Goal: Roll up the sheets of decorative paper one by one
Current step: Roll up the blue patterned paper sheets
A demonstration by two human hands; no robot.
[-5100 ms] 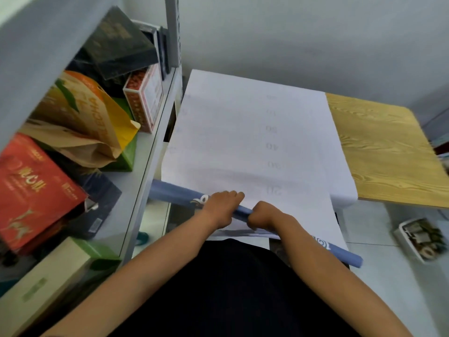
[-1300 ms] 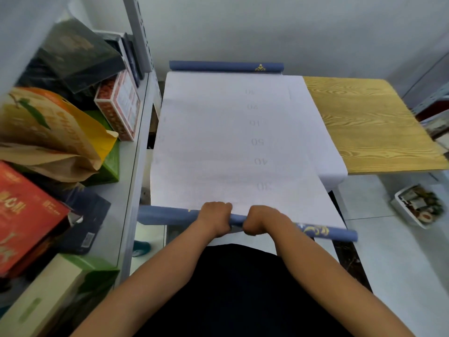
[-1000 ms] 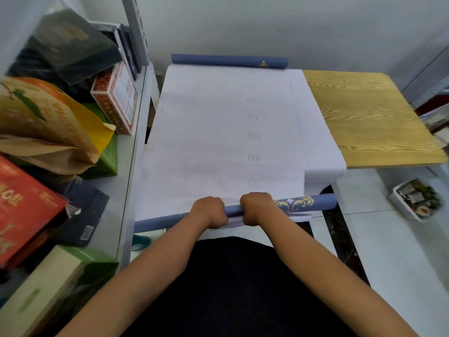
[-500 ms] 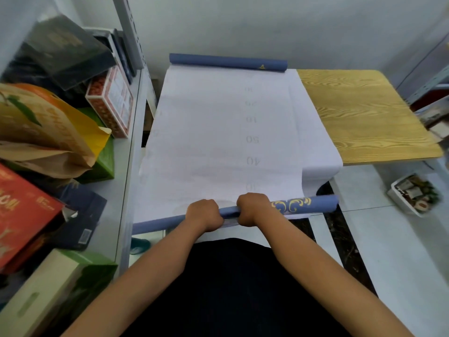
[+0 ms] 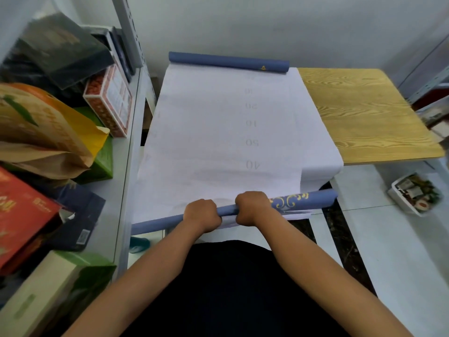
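Blue roll [image 5: 233, 211] at near edge of the sheet [image 5: 218, 142]: left hand [image 5: 202, 215] & right hand [image 5: 252, 207] both fisted round it, side by side mid-length. Risk: uneven push w/ hands so central → roll skews, ends telescope. Sheet overhangs wood table [image 5: 364, 113]; finished roll [image 5: 228, 62] at far end by wall; shelf w/ boxes [image 5: 107, 100] left.

Bare forearms [image 5: 150, 276], no sleeves in view; black garment [image 5: 233, 288] over the torso
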